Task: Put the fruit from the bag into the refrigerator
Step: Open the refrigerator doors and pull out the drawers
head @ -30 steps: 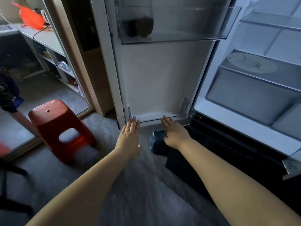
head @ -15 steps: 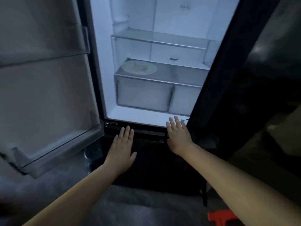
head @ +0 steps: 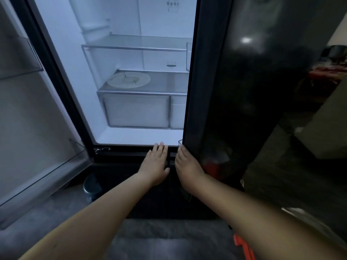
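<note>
Facing upright open refrigerator (head: 120, 19); left hand (head: 155, 164) flat; right hand (head: 187, 164) flat, touching door (head: 234, 91).

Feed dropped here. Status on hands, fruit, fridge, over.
Left hand open, low at refrigerator front. Right hand open, touching right door edge. Fruit, bag not in view. Right door partly blocks opening.

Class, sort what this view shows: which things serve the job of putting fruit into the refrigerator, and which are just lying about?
For the job: refrigerator, left door, right door, crisper drawer, left hand, right hand.
Lying about: white disc, small bin, orange object.
</note>
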A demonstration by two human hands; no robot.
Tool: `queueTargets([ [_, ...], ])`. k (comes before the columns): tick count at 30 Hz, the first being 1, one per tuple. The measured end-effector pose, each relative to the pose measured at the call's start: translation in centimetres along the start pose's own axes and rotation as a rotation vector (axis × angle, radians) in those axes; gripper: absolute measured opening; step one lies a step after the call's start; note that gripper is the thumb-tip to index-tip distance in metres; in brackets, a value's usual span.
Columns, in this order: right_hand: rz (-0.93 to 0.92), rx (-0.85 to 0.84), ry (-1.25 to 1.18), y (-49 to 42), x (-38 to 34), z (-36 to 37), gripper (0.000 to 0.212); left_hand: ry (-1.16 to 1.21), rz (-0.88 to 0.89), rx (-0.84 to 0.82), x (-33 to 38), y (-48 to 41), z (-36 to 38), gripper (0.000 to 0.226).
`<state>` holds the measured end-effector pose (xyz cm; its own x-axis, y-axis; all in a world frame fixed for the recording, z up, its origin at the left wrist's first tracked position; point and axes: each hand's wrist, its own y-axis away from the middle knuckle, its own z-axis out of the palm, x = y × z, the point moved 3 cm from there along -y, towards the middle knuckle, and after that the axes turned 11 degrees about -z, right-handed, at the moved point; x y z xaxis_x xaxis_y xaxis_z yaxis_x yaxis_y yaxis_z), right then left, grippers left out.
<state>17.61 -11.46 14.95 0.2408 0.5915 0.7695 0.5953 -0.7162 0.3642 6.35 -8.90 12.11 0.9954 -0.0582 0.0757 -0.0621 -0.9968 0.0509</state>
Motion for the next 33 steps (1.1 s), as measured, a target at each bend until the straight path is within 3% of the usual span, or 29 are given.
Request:
queueTargets([
  [9,-0.008,0.098,0.059,2.9,-1.1,0.9,0.06,-0.007,0.225,0.012,1.7,-2.4,0.7,0.077],
  [14,0.052,0.076,-0.126,4.6,-0.9,1.4,0.051,-0.036,0.4,-0.009,2.7,-3.6,0.7,0.077],
  [18,0.088,0.163,-0.276,6.0,-1.9,2.0,0.042,-0.01,0.605,0.027,3.2,-4.3,0.8,0.067],
  [21,0.185,0.247,-0.355,8.1,-2.6,2.1,0.043,-0.026,0.735,0.016,3.9,-4.8,1.5,0.06],
  [25,0.375,0.294,-0.472,11.0,-4.8,2.7,0.027,0.039,0.895,0.02,5.2,-4.1,2.7,0.063],
  [33,0.784,0.086,-0.603,16.4,-9.4,5.4,0.04,0.058,1.148,-0.003,10.2,0.2,5.3,0.077],
])
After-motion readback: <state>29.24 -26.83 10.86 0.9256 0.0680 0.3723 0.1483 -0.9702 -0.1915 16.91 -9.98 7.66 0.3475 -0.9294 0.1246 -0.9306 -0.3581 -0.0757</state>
